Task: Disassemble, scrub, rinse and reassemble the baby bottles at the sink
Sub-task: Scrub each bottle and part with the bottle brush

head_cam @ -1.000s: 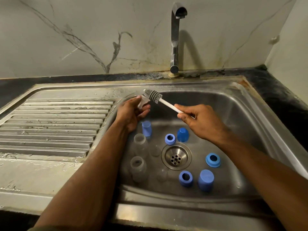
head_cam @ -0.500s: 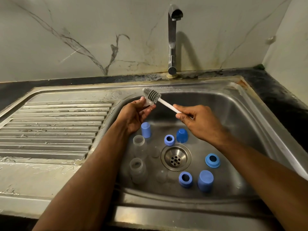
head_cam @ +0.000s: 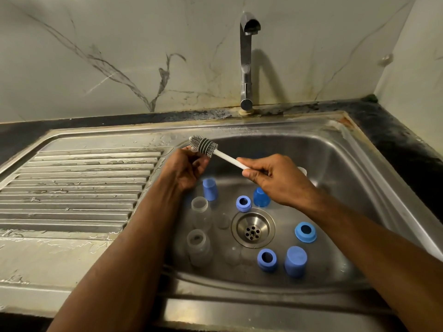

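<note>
The right hand (head_cam: pixel 275 180) pinches the brush (head_cam: pixel 217 153) by its white handle, long axis slanting up-left from the drain (head_cam: pixel 253 227). The bristle head meets the left hand (head_cam: pixel 185 167) — fingers curled round something small and pale, unidentifiable. Bottles and blue caps lie around the drain — below both hands.

Single head-worn view, looking forward and down, close over sink (head_cam: pixel 359 164)
</note>
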